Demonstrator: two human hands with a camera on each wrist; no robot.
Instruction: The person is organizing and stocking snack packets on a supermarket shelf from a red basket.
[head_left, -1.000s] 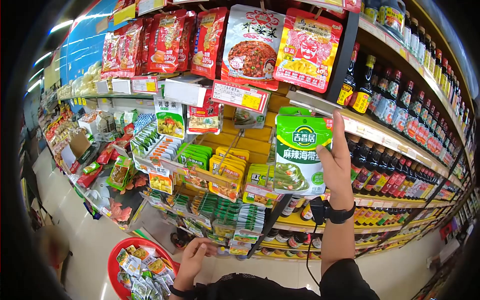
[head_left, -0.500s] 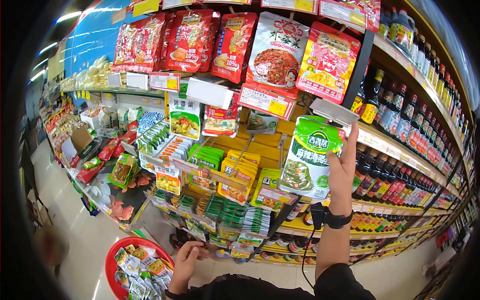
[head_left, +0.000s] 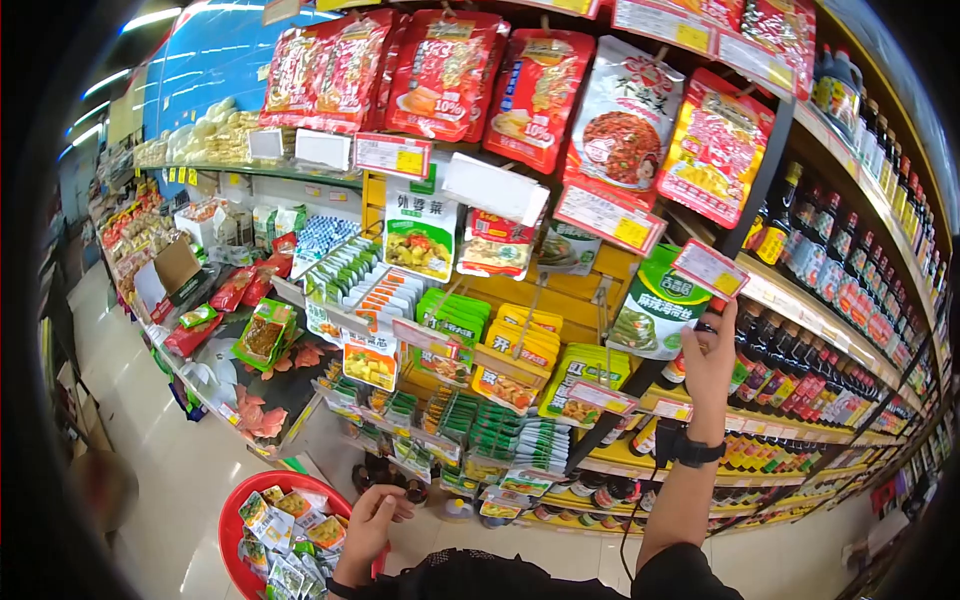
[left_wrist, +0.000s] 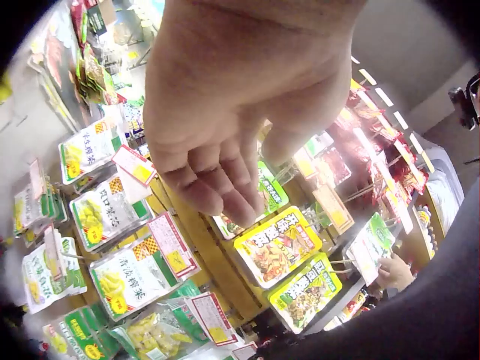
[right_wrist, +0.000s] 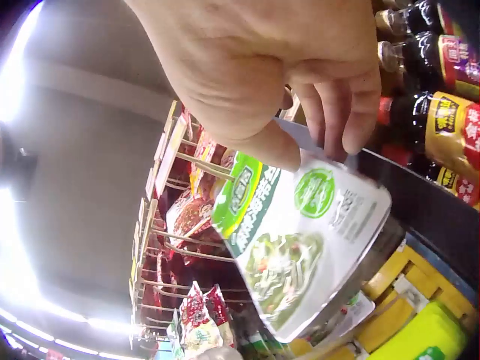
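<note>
The right hand point(head_left: 712, 350), raised at the right of the frame, pinches the top edge of the green pouch point(head_left: 655, 305), whose long axis slants down-left from it beneath a price tag point(head_left: 710, 268), while the left hand point(head_left: 370, 520) rests loosely curled and empty far below, beside the red basket point(head_left: 228, 510).
</note>
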